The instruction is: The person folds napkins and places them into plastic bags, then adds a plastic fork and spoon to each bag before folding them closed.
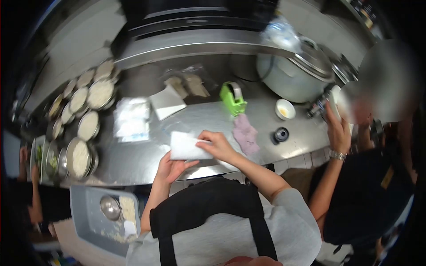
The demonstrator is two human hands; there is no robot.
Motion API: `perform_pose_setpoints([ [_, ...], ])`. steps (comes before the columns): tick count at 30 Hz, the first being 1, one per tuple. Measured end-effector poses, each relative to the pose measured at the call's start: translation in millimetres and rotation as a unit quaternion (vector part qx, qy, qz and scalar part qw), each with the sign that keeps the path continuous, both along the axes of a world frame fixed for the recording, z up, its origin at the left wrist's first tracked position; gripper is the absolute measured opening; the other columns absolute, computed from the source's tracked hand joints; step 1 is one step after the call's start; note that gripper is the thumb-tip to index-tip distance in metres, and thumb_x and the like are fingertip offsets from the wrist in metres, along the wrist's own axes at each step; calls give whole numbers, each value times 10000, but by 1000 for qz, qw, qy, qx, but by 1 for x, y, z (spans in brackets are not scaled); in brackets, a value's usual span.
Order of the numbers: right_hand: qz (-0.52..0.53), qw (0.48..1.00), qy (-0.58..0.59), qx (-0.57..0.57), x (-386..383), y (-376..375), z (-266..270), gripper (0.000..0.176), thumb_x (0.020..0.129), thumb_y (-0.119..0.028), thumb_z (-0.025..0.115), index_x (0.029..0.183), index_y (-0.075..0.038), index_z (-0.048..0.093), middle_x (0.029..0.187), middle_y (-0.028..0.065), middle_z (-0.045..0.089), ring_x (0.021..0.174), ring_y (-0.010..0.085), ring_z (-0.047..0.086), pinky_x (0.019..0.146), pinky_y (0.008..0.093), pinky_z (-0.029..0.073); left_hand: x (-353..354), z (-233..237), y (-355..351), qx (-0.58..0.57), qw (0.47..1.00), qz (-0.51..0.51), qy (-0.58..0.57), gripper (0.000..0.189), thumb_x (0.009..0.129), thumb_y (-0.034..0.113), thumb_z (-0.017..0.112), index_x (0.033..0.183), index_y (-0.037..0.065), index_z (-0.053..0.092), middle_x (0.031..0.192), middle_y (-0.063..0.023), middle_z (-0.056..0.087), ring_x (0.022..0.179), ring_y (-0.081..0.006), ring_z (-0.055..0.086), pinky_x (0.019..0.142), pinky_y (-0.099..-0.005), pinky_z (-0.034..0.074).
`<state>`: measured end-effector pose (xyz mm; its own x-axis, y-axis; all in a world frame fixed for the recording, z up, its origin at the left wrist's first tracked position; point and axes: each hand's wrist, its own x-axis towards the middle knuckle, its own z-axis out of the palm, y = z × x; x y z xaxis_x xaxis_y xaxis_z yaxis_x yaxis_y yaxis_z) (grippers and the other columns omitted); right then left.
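A white, flat, rectangular packet or folded sheet (188, 146) is held over the front edge of the steel counter (195, 119). My left hand (171, 167) supports it from below at its lower left corner, thumb stretched to the right and palm partly open. My right hand (217, 146) pinches its right side between thumb and fingers. Beyond it on the counter lie a white sheet (167, 103) and a stack of clear plastic bags (132, 119). To the right are a pink cloth (245, 134) and a green tape dispenser (232, 98).
Bowls of rice (101, 93) crowd the left. A grey tub (84, 217) with rice and a metal bowl stands below. A large pot (284, 75), small bowl (285, 109) and black round object (281, 134) are right, beside a co-worker (364, 190) holding a white dish.
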<state>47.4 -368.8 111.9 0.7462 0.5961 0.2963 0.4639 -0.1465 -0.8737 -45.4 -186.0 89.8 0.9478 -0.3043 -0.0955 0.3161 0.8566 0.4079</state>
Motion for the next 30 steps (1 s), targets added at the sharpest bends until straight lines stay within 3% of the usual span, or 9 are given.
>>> perform_pose_setpoints([
  [1, -11, 1000, -8, 1, -2, -3, -2, 190, 771, -177, 619, 827, 1, 581, 699, 153, 605, 670, 274, 613, 631, 325, 462, -4, -3, -3, 10, 1000, 3, 12, 457, 922, 248, 275, 1315, 20, 314, 1352, -158, 345, 1251, -330, 332, 973, -576, 313],
  [2, -15, 999, 18, -37, -4, -10, 2, 133, 768, -114, 629, 799, 6, 583, 705, 93, 609, 669, 137, 596, 621, 260, 454, -6, -7, -4, 20, 1000, 10, 22, 463, 916, 249, 271, 1319, 24, 311, 1363, -157, 334, 1262, -334, 316, 970, -598, 298],
  [4, -65, 995, 70, 8, -2, -27, -17, 167, 768, -135, 617, 863, -6, 568, 665, 120, 606, 620, 203, 602, 594, 309, 461, -12, -17, -3, 25, 999, 3, 30, 458, 916, 249, 269, 1314, 26, 318, 1360, -160, 337, 1260, -340, 317, 966, -597, 306],
  [6, -181, 976, 101, 61, 5, -62, -31, 299, 762, -19, 568, 1056, -10, 513, 683, 44, 578, 648, 97, 568, 588, 230, 446, -20, -20, 1, 30, 999, -3, 38, 454, 916, 249, 267, 1309, 29, 325, 1358, -164, 340, 1258, -345, 319, 961, -597, 314],
  [9, -441, 897, -29, -10, 39, -145, -51, 621, 726, 21, 451, 1331, -37, 322, 603, 49, 553, 518, 103, 524, 489, 231, 425, -31, -16, 9, -13, 998, 19, 62, 446, 917, 253, 262, 1304, 44, 335, 1349, -173, 350, 1239, -366, 342, 949, -606, 324],
  [11, -443, 869, 207, -72, 51, -187, -33, 716, 716, 12, 454, 1386, -61, 214, 544, 53, 527, 396, 118, 448, 376, 246, 360, -34, -17, 17, -16, 997, -2, 71, 459, 924, 275, 268, 1312, 35, 317, 1353, -188, 336, 1243, -380, 328, 956, -606, 314],
  [14, -420, 860, 278, -86, 52, -203, -39, 798, 700, 17, 451, 1411, -83, 102, 516, 53, 506, 334, 120, 375, 316, 263, 285, -35, -18, 29, -28, 997, -39, 60, 479, 928, 296, 297, 1315, 15, 300, 1351, -202, 332, 1242, -384, 327, 968, -584, 312],
  [19, -425, 856, 271, -112, 34, -205, -34, 800, 710, 2, 447, 1411, -79, 70, 519, 57, 505, 355, 125, 389, 330, 276, 296, -31, -28, 39, 11, 989, -66, 131, 485, 896, 271, 426, 1258, -47, 369, 1248, -194, 463, 1130, -319, 477, 959, -422, 382],
  [30, -406, 870, 267, -85, -3, -203, -18, 787, 712, 9, 434, 1415, -119, 103, 514, 42, 478, 360, 98, 357, 323, 255, 264, -72, -34, 25, 59, 986, -38, 149, 462, 884, 283, 452, 1223, -29, 422, 1182, -179, 519, 1042, -292, 542, 894, -393, 440],
])
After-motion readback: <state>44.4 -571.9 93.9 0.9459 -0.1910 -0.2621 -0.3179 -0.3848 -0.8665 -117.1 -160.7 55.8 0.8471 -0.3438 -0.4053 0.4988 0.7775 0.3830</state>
